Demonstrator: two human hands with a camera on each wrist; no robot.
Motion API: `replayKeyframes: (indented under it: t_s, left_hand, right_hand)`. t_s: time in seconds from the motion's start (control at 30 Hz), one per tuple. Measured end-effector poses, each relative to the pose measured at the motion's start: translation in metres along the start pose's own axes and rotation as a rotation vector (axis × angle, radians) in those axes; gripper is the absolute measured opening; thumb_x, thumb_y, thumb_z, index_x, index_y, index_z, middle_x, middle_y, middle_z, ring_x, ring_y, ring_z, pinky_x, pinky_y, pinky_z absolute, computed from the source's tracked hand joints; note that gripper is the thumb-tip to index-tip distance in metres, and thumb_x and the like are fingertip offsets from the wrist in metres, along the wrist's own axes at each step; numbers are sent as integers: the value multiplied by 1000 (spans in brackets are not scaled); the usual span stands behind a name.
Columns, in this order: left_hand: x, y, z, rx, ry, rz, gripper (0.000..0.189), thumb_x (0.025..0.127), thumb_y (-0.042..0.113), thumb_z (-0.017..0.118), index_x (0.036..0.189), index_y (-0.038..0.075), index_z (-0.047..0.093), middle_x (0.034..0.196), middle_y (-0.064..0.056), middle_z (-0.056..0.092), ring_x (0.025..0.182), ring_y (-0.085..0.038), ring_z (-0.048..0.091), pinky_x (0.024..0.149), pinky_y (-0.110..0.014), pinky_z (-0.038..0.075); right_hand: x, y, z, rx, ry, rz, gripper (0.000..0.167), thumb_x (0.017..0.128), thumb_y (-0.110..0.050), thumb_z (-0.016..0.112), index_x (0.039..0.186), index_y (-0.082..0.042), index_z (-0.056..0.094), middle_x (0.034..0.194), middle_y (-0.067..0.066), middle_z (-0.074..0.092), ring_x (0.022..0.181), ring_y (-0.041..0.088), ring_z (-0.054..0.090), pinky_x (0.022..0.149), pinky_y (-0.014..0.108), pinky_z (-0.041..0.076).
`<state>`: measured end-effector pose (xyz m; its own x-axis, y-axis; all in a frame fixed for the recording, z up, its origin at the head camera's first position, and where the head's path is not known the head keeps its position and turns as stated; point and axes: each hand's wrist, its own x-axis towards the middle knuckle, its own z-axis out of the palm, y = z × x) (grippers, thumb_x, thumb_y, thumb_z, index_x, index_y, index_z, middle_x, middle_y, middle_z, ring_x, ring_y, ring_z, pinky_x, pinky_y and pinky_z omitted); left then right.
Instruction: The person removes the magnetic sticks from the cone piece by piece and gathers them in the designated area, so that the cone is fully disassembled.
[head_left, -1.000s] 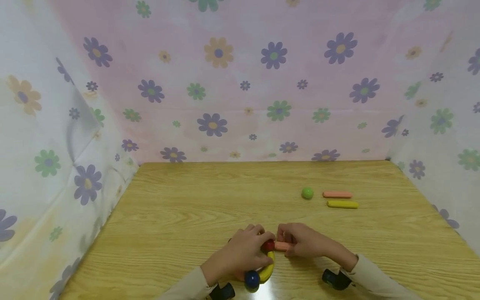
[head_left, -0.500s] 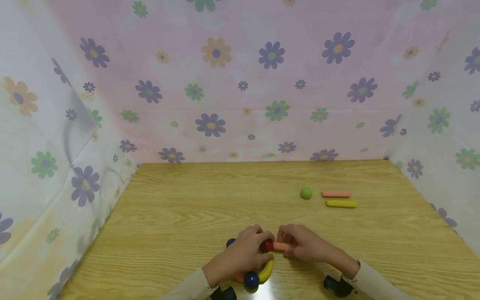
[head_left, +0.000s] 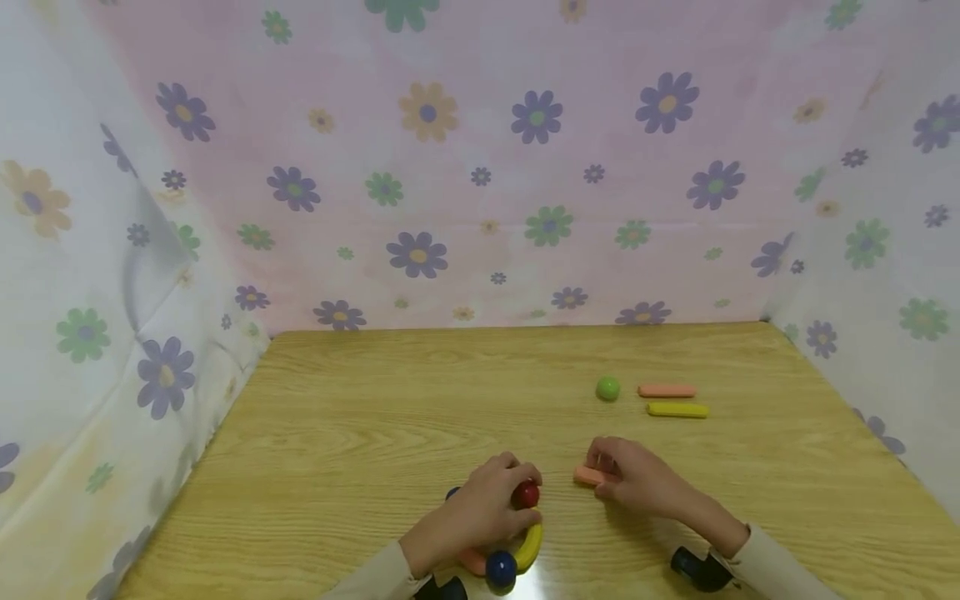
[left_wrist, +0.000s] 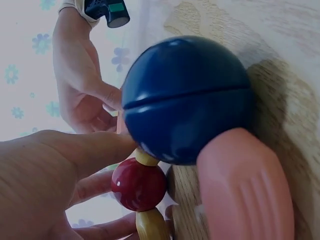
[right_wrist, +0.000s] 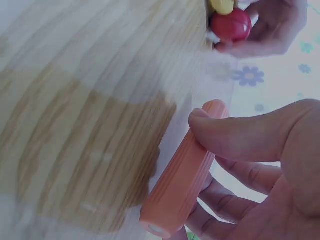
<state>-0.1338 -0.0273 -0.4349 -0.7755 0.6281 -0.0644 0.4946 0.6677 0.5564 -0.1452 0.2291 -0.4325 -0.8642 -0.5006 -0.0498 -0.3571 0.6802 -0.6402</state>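
My left hand [head_left: 487, 504] curls over a cluster of toy pieces, its fingers and thumb around a red ball [head_left: 527, 495]. A yellow curved rod [head_left: 530, 547] runs from this ball towards a blue ball [head_left: 501, 570]. Beside that blue ball lies a salmon curved rod [head_left: 472, 561], partly under the hand. Another blue ball [head_left: 453, 492] peeks out behind the wrist. To the right, my right hand [head_left: 641, 479] pinches a straight salmon rod [right_wrist: 180, 180] between thumb and fingers, apart from the red ball. One end of this rod shows a pale round spot.
Farther back on the wooden table [head_left: 360, 392] lie a green ball [head_left: 608, 388], a straight salmon rod [head_left: 667, 391] and a straight yellow rod [head_left: 677, 410]. Flower-patterned cloth [head_left: 465, 192] walls in the back and both sides.
My right hand has drawn the straight salmon rod away from the red ball, to the right and slightly back. The left hand has stayed almost in place on the cluster.
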Motion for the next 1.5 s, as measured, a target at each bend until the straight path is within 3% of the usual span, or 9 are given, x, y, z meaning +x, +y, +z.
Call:
replayKeyframes:
  t_s: [0.3, 0.57, 0.8, 0.93, 1.17, 1.37, 1.5]
  left_hand:
    - [-7, -5, -5, 53, 13, 39, 39, 84, 36, 71, 120, 25, 62, 111, 5, 53, 96, -9, 50, 77, -31, 44]
    - [-9, -9, -8, 85, 36, 51, 33, 88, 27, 68, 120, 24, 63, 107, 5, 56, 93, -7, 51, 75, -25, 46]
    - [-11, -14, -13, 96, 24, 55, 29, 90, 18, 65, 119, 25, 64, 101, 5, 57, 85, -5, 52, 67, -22, 45]
    - [-10, -18, -13, 104, 25, 73, 29, 90, 11, 64, 116, 25, 64, 95, 6, 57, 81, -4, 52, 65, -20, 45]
    - [-13, -27, -11, 89, 37, 104, 27, 89, 10, 66, 111, 25, 65, 90, 8, 58, 81, -3, 54, 70, -20, 46]
    - [-11, -31, -11, 75, 20, 104, 29, 89, 10, 65, 113, 27, 64, 92, 9, 59, 83, -3, 55, 72, -21, 46]
    - [-10, -33, -12, 44, 1, 93, 30, 90, 10, 64, 114, 29, 64, 94, 10, 59, 84, -3, 55, 71, -22, 46]
  right_hand:
    - [-11, 19, -17, -88, 71, -26, 23, 77, -3, 75, 92, -12, 60, 81, -4, 54, 67, 9, 46, 56, 27, 40]
    - [-21, 35, -34, -118, 108, -49, 17, 82, -2, 70, 90, -14, 61, 78, -5, 54, 63, 6, 44, 54, 26, 39]
    - [-27, 48, -47, -120, 139, -49, 6, 90, -19, 65, 88, -14, 61, 75, -6, 54, 62, 5, 44, 53, 25, 38]
    - [-30, 57, -52, -122, 153, -63, 10, 92, -20, 62, 84, -15, 59, 73, -6, 52, 60, 4, 43, 52, 25, 36]
    - [-34, 67, -63, -138, 147, -65, 7, 93, -21, 62, 92, -14, 62, 77, -5, 56, 64, 4, 47, 54, 26, 40]
    - [-41, 76, -75, -170, 184, -116, 2, 91, -12, 64, 92, -13, 63, 78, -5, 56, 66, 5, 49, 54, 26, 41]
    - [-45, 83, -85, -185, 199, -171, 15, 84, -4, 69, 94, -12, 63, 81, -6, 55, 69, 3, 49, 54, 26, 43]
